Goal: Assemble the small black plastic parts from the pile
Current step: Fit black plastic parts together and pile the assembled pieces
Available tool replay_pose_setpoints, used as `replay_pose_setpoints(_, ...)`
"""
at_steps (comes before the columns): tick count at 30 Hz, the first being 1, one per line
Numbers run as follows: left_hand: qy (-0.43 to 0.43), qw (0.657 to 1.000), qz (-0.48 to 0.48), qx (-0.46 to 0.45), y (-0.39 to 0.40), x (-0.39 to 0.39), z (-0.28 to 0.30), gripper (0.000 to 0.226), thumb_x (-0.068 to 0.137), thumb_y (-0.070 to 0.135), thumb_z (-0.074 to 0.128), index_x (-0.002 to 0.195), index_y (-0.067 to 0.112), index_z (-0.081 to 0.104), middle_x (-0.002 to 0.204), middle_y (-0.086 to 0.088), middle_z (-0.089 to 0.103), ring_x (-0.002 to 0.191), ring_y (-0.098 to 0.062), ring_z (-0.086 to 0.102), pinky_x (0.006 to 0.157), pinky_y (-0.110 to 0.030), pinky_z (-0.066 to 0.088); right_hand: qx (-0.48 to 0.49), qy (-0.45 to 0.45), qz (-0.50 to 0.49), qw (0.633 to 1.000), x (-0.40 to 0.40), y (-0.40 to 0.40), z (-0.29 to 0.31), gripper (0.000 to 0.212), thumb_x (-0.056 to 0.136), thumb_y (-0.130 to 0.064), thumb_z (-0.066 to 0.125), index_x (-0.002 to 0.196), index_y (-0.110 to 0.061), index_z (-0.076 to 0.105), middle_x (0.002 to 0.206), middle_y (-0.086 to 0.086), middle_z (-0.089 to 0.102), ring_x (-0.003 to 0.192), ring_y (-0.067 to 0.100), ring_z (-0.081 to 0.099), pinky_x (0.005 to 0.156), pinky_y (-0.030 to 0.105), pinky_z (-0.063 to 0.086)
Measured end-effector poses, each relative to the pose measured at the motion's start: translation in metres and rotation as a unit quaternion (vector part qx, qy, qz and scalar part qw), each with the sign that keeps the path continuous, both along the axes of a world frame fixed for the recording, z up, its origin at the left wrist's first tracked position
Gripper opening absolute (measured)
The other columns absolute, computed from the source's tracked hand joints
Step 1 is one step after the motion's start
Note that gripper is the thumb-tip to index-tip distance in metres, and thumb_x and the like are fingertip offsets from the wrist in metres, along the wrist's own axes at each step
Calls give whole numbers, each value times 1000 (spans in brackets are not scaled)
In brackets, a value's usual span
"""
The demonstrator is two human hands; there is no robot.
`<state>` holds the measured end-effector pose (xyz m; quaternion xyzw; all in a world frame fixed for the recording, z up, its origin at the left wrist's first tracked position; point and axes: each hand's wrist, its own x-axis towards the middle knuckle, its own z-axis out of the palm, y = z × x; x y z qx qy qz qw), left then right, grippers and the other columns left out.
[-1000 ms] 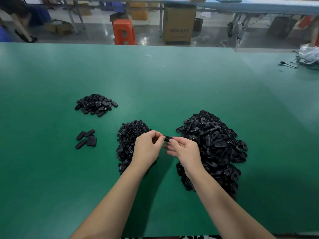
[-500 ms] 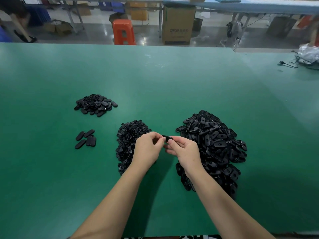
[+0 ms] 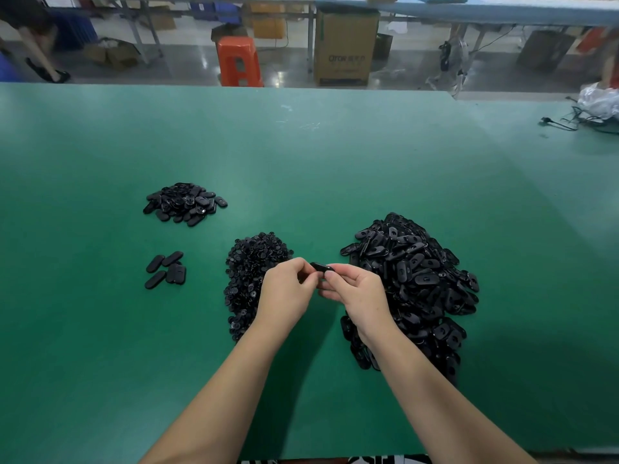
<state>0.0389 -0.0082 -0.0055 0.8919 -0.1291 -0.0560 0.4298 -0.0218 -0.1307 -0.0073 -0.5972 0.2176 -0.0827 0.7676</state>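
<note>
Both hands meet over the green table (image 3: 335,155), between two heaps of black plastic. The left hand (image 3: 284,291) and the right hand (image 3: 360,291) each pinch the same small black oval part (image 3: 322,266) at the fingertips, holding it up just above the table surface; whether a second, smaller piece is already tucked under the fingers cannot be told. To the left of the hands lies the pile of small round parts (image 3: 249,276), and to the right the larger pile of oval parts (image 3: 412,279), its near edge partly behind the right wrist. Farther left sit a small pile of oval pieces (image 3: 184,204) and a few loose oval pieces (image 3: 165,270) laid flat, well apart from the work; these look like finished ones, though that is a judgement. The step in hand appears to be pressing one piece into the other. The next move likely calls for a firm squeeze with the parts aligned, then setting the result aside on the left.
</note>
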Motion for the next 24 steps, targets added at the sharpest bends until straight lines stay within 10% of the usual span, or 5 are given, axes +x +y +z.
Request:
replay_pose_setpoints(13,-6,1000,-7,-1,11,9,7,20,80,35,83,93,26,71,84,13,69,77,-6,61,73,-27,50,-103,-5,47,994,4,-8,3,11,92,-4,69,88,-14,71,80,10,77,74,19,74,72,25,60)
replay_pose_setpoints(24,83,990,-45,-104,9,7,4,9,90,24,72,84,22,78,76,-3,74,57,-5,50,57,-21,42,-40,29,51,998,4,-11,9,10,97,-3,62,91,0,69,72,13,69,61,15,67,62,26,61)
